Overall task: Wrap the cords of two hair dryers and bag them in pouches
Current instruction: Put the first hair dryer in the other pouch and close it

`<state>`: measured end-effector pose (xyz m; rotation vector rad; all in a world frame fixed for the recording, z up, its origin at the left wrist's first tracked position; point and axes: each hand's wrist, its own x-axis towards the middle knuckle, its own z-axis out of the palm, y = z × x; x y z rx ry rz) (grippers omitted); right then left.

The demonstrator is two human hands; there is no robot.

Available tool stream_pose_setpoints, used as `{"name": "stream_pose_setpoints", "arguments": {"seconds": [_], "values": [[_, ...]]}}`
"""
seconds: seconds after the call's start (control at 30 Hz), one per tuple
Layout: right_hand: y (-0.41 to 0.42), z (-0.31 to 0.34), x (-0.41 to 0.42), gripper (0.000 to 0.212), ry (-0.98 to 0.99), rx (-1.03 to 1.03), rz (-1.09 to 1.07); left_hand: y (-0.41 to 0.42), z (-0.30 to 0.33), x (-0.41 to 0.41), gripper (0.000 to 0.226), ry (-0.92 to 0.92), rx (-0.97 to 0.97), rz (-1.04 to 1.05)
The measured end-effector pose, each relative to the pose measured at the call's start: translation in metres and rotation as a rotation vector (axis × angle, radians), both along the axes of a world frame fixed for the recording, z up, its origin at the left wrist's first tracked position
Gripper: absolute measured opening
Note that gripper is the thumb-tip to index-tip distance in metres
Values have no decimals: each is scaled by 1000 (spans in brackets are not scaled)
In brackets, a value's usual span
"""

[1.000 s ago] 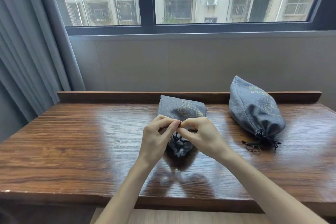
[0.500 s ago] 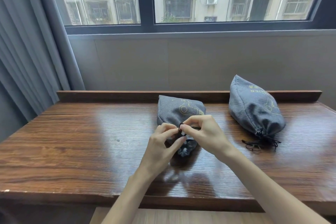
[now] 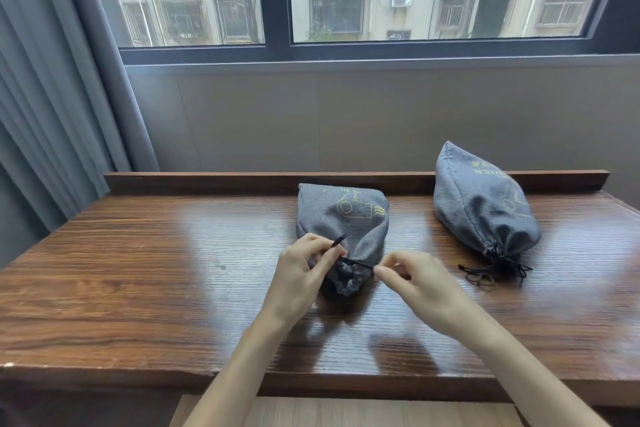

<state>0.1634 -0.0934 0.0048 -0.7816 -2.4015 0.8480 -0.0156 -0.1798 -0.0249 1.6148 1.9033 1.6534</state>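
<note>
Two bulging grey pouches (image 3: 343,229) (image 3: 481,204) near tabletop (image 3: 138,270) back edge, contents hidden; middle one's drawstring (image 3: 356,264) pinched between left hand (image 3: 301,274) and right hand (image 3: 419,284) fingers.

Both hands pinch the pouch's (image 3: 341,218) drawstring (image 3: 358,264).

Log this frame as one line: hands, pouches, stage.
stage: tying centre pouch drawstring | left hand: pinches one end | right hand: pinches other end | right pouch: cinched, on wooden table
</note>
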Motion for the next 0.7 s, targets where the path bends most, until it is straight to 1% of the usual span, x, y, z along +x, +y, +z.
{"name": "stream_pose_setpoints", "arguments": {"seconds": [0.07, 0.1, 0.13, 0.2, 0.27, 0.33, 0.47, 0.57, 0.6, 0.63, 0.7], "values": [[-3, 4, 13, 29, -120, 161, 57, 3, -4, -5, 12, 149, -61, 2], [-6, 11, 16, 28, -163, 225, 88, 4, -5, -6, 13, 218, -83, -9], [-7, 20, 16, 25, -178, 294, 121, 4, -5, -6, 15, 271, -96, -25], [-3, 39, 5, 18, -117, 378, 191, 5, -5, -7, 17, 332, -109, -62], [9, 53, -16, 16, -56, 393, 244, 6, -3, -6, 16, 356, -122, -90], [26, 56, -41, 15, -36, 383, 272, 6, -2, -6, 14, 357, -145, -113], [54, 45, -75, 13, -71, 292, 303, 5, -1, -7, 14, 325, -160, -136], [62, 23, -82, 18, -136, 302, 286, 4, -1, -7, 14, 286, -136, -137], [62, 16, -80, 21, -102, 296, 247, 4, -1, -7, 14, 282, -135, -138], [61, 8, -76, 23, -26, 293, 199, 4, -1, -8, 14, 283, -135, -139], [52, -3, -62, 16, 160, 310, 113, 3, 0, -8, 14, 293, -133, -139]]}}
